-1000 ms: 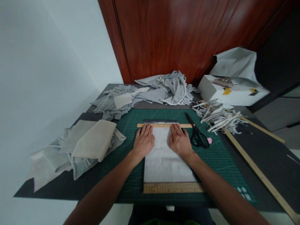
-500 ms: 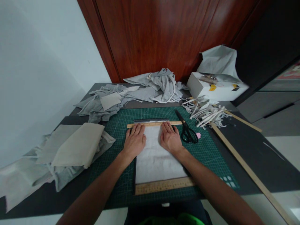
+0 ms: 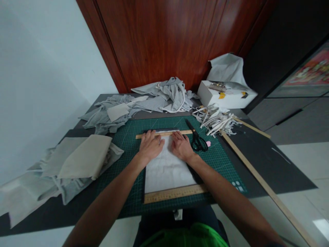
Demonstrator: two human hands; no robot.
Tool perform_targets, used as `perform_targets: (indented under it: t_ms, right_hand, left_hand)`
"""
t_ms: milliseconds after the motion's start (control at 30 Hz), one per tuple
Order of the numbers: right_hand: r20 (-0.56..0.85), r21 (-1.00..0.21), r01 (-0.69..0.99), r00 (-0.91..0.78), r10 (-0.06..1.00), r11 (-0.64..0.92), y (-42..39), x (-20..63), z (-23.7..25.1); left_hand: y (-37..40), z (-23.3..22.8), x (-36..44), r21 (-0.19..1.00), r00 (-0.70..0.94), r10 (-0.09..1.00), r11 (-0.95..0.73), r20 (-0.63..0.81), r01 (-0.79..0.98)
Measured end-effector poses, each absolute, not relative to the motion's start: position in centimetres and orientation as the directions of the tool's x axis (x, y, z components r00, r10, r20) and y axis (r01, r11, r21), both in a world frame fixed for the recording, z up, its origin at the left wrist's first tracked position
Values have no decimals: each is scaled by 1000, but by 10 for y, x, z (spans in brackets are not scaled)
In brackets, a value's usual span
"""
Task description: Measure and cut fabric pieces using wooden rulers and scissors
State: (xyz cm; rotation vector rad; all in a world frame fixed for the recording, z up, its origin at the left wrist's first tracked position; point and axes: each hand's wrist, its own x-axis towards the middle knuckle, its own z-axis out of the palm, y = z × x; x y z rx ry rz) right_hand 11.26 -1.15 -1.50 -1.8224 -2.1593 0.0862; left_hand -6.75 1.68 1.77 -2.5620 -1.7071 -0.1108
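A white piece of cloth [image 3: 167, 173] lies flat on the green cutting mat [image 3: 128, 171]. Across its far end runs a thin wooden ruler [image 3: 138, 136], and a wider wooden ruler [image 3: 172, 193] lies along its near edge. My left hand [image 3: 151, 147] rests flat with fingers stretched over the thin ruler and the cloth's left side. On the right, my right hand [image 3: 181, 147] lies palm down, its fingertips on the same ruler. A dark strip [image 3: 164, 130] sits just beyond the ruler. Black-handled scissors [image 3: 198, 141] lie right of my right hand.
Grey cloth heaps [image 3: 169, 94] spread along the back, with folded cloth [image 3: 86, 156] at left. Thin fabric strips [image 3: 216, 120] lie at right, before a white box [image 3: 226, 96]. A long wooden stick [image 3: 253, 171] juts past the table's edge. Pink chalk [image 3: 208, 143] lies beside the scissors.
The view has shifted a little, so the table appears moved left. My left hand's thumb has spread farther toward the middle of the cloth; both hands stay on the thin ruler.
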Motion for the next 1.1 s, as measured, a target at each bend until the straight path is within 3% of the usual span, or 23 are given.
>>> perform_targets:
  t_ms: [100,233,433,700,967,1100]
  right_hand:
    - [249,-267,953,-78,965,146,-16,134,-8]
    - [334,-310,947,188,924,-81,-26,169,0]
    - [127,-277,909,355,926,-311,-37,192,3]
    - [106,-276,915,335,936,-295,-41,203,-2]
    - [123,-288,940,225,967,-182,-35,222,-4]
    - [129,-171,969,201,971,-178,-39,252,-4]
  left_hand:
    - [20,19,-66,18,447,893,-449,62,894]
    - [24,18,-66,42,464,886,-465,28,885]
    - [22,17,-66,41,444,896,-445,20,895]
    - [20,10,-68,111,430,901,-433,48,895]
    - [20,11,-69,125,431,901,-433,46,893]
    - [19,10,-69,126,437,898,-441,57,889]
